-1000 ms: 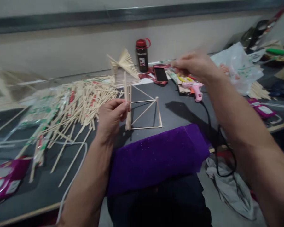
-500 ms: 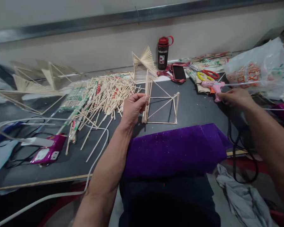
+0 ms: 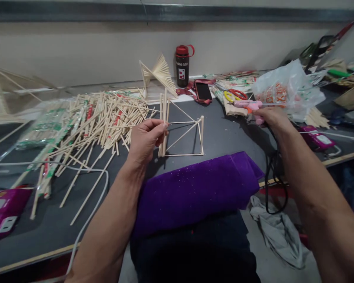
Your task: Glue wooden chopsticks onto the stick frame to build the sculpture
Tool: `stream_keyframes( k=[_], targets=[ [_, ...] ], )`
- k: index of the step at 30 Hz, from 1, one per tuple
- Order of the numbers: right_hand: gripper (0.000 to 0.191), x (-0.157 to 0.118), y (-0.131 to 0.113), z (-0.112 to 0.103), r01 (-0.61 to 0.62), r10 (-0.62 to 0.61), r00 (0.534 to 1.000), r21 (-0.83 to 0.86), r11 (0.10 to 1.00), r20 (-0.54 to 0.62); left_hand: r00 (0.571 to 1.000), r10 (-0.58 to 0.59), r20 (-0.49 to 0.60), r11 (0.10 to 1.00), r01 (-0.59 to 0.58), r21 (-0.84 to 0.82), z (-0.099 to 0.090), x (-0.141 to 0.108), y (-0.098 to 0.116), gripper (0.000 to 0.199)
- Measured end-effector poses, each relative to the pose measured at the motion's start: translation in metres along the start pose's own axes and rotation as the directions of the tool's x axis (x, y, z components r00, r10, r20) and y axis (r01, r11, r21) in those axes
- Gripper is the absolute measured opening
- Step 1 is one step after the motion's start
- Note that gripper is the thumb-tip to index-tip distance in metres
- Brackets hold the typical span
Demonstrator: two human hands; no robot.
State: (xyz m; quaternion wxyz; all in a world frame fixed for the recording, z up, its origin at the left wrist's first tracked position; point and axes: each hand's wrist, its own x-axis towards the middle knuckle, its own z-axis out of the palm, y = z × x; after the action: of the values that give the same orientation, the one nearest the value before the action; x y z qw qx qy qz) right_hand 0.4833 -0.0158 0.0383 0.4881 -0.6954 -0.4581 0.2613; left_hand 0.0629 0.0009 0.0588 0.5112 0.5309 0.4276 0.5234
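My left hand [image 3: 149, 137] pinches the upright sticks on the near-left side of an open frame [image 3: 202, 135] built from thin wooden chopsticks. The frame stands on the dark table, with diagonal sticks bracing its sides. Out to the right, my right hand [image 3: 268, 116] is closed around the handle of a pink hot glue gun [image 3: 249, 104]. A clear glue stick pokes out of its back, and its nozzle points left, over a small cardboard piece [image 3: 235, 111]. Yellow and red-handled scissors [image 3: 234, 95] lie just behind the gun.
Loose chopsticks [image 3: 106, 122] lie piled left of the frame. A fanned stick model [image 3: 159, 74], a dark bottle [image 3: 182, 68] and a phone [image 3: 203, 91] stand or lie behind. Purple cloth [image 3: 191, 188] covers the near edge. Magenta power strips [image 3: 316, 137] and a plastic bag [image 3: 283, 88] are rightward.
The view has swung right, so the table's things appear farther left. My left hand keeps its pinch on the frame. The glue gun stays in my right hand and has shifted slightly relative to the scissors.
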Motion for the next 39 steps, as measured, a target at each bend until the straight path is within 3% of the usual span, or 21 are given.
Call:
stream_keyframes(
  k=[3,6,8,10,13,17,21,24,39],
  targets=[
    [0.015,-0.009,-0.016,0.003,0.032,-0.023,0.995,0.084,0.996,-0.102,1.0,0.004,0.006,1.0,-0.004,-0.014,0.001,-0.001,0.001,0.009],
    [0.014,-0.017,-0.046,0.017,0.16,-0.132,0.984,0.27,0.949,-0.12,1.0,0.014,0.022,0.999,-0.014,-0.031,0.003,-0.003,0.001,0.009],
    [0.019,-0.022,-0.07,0.033,0.223,-0.222,0.974,0.43,0.875,-0.051,0.999,0.022,0.045,0.999,-0.02,-0.046,0.003,-0.004,0.0,0.009],
    [0.023,-0.027,-0.094,0.05,0.198,-0.268,0.961,0.515,0.834,0.063,0.998,0.022,0.059,0.998,-0.019,-0.053,0.003,-0.005,-0.001,0.011],
    [0.028,-0.034,-0.122,0.078,0.154,-0.325,0.922,0.573,0.805,0.209,0.997,0.011,0.074,0.997,-0.005,-0.076,0.002,-0.006,-0.003,0.014],
    [0.034,-0.041,-0.145,0.111,0.193,-0.448,0.839,0.599,0.777,0.311,0.996,-0.015,0.092,0.994,0.025,-0.103,0.0,-0.006,-0.003,0.016],
    [0.043,-0.046,-0.156,0.128,0.238,-0.525,0.765,0.593,0.769,0.373,0.992,-0.036,0.123,0.987,0.054,-0.149,-0.002,-0.007,-0.005,0.019],
    [0.042,-0.048,-0.157,0.129,0.278,-0.55,0.738,0.568,0.775,0.389,0.986,-0.042,0.161,0.983,0.07,-0.171,-0.002,-0.007,-0.007,0.02],
    [0.037,-0.057,-0.154,0.128,0.314,-0.514,0.771,0.477,0.821,0.376,0.983,0.013,0.182,0.971,0.031,-0.238,-0.002,-0.008,-0.004,0.02]
  ],
)
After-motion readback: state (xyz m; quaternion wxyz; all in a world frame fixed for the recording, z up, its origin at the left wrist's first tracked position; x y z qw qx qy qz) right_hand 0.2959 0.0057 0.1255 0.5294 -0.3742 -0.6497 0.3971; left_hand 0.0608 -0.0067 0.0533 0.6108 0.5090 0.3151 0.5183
